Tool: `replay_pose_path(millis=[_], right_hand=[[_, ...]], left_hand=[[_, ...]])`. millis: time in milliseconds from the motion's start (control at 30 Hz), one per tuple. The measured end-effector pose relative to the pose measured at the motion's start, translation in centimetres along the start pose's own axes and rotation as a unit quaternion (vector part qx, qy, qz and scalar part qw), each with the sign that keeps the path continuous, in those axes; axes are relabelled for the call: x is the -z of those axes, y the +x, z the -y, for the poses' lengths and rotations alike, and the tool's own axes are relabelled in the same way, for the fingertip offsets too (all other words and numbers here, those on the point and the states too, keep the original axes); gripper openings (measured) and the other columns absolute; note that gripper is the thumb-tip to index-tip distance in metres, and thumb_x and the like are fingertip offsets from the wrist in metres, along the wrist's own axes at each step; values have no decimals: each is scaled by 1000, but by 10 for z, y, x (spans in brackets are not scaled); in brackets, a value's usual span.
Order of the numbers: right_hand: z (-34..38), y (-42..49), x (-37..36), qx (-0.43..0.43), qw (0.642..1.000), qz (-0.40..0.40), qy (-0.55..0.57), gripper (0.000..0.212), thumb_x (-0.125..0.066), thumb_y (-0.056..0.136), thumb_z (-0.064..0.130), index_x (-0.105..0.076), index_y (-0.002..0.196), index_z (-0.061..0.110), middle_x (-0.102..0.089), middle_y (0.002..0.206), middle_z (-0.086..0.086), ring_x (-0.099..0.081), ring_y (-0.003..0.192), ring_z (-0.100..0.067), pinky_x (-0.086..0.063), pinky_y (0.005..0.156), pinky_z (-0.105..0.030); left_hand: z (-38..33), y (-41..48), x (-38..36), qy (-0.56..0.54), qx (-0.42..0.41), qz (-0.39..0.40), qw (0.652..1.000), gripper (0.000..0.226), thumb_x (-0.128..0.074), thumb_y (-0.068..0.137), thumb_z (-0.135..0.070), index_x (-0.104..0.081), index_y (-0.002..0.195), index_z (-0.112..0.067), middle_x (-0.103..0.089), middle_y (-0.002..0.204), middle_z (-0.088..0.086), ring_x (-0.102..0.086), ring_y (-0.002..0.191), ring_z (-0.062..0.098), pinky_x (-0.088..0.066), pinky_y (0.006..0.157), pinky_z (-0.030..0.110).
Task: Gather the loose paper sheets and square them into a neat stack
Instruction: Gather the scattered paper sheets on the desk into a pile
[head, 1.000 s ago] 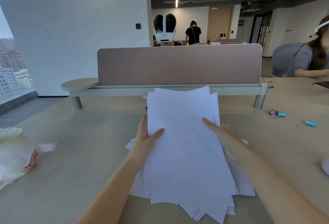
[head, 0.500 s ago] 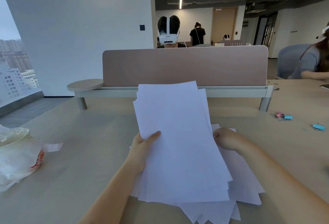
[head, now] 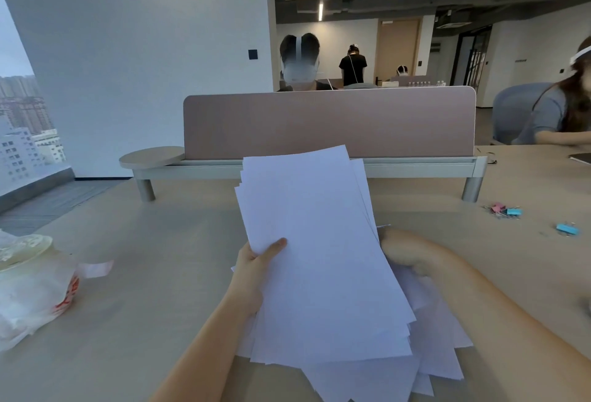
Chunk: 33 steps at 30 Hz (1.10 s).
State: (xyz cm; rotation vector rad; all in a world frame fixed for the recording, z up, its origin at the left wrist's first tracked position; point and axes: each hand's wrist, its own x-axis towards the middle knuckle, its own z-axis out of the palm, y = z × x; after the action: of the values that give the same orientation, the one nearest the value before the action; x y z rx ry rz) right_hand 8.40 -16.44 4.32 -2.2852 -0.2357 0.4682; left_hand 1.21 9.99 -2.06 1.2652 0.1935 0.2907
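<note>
The left hand (head: 252, 269) pinches the sheaf (head: 316, 251) at its left edge, thumb on top, tilting it up over the desk (head: 153, 299). The right hand (head: 404, 253) curls at the sheaf's right edge; its grip is hidden. More sheets (head: 438, 344) lie fanned underneath. Clips (head: 505, 211) sit well right.

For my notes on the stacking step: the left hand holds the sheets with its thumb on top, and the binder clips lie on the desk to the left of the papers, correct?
Not quite: the head view shows the binder clips on the desk to the right of the papers, not the left. The left hand does hold the sheets with its thumb on top.
</note>
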Motion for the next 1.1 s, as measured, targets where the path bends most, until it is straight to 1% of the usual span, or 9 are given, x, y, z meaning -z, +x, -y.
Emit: replay_pose_path(millis=[167,267,367,500,633,733,867,967,1100], right_hand=[[-49,-7,40,23,911,-289,293,7,-69,89,6,-70,91,13,-67,90,-9,-68,103,-36,-47,72,-32],[-45,-17,23,54,926,-197,316,22,-68,91,3,-73,111,9,-73,104,-10,-69,87,-23,-52,70,-30],[-32,-22,-1,86,938,-111,316,25,-58,96,2,-78,97,16,-80,104,-5,-77,79,-13,-60,76,-30],[-10,-30,-20,90,922,-15,376,53,-41,106,28,-78,67,29,-78,77,6,-71,59,-3,-48,67,-27],[6,-32,-36,136,922,21,361,46,-50,92,67,-63,131,45,-68,124,30,-59,122,9,-39,108,-29],[5,-28,-33,146,916,1,374,52,-55,93,61,-60,137,34,-68,128,23,-59,125,5,-38,109,-30],[-2,-19,-11,127,939,29,319,49,-42,100,57,-68,131,30,-68,137,2,-61,130,-20,-40,114,-43],[-21,-9,18,14,991,-97,95,67,-48,91,68,-58,142,25,-55,150,4,-53,134,-19,-39,110,-35],[-37,6,34,-134,977,-47,-161,125,-83,43,77,-45,150,23,-47,154,1,-46,140,-24,-42,111,-36]], left_hand=[[-4,2,0,-18,45,-6,999,27,-71,98,-9,-76,124,-3,-79,123,24,-75,115,44,-62,95,54],[-5,1,-2,-42,75,17,996,31,-74,98,-21,-76,125,-6,-81,123,19,-76,116,40,-60,101,57],[-6,0,-5,-34,79,51,995,36,-74,98,-29,-75,128,-8,-82,122,14,-80,110,34,-63,95,51],[0,4,-4,-47,16,64,997,47,-75,99,-19,-61,144,-14,-75,137,14,-74,121,38,-62,96,56],[3,5,-5,-6,-52,50,997,64,-74,99,-7,-47,152,-31,-69,144,-5,-72,126,24,-60,103,52],[2,9,-1,1,-42,38,998,44,-78,94,-12,-67,137,-10,-76,135,16,-73,122,40,-61,99,55],[-3,6,4,-17,-24,47,998,31,-70,100,-8,-70,131,-7,-80,127,15,-79,108,35,-66,85,48],[-2,4,5,-19,-39,49,998,31,-67,102,-4,-68,132,-12,-82,122,11,-82,101,28,-67,77,42],[2,4,2,-14,-48,51,997,38,-67,101,-4,-65,138,-10,-79,128,15,-79,108,35,-66,83,47]])
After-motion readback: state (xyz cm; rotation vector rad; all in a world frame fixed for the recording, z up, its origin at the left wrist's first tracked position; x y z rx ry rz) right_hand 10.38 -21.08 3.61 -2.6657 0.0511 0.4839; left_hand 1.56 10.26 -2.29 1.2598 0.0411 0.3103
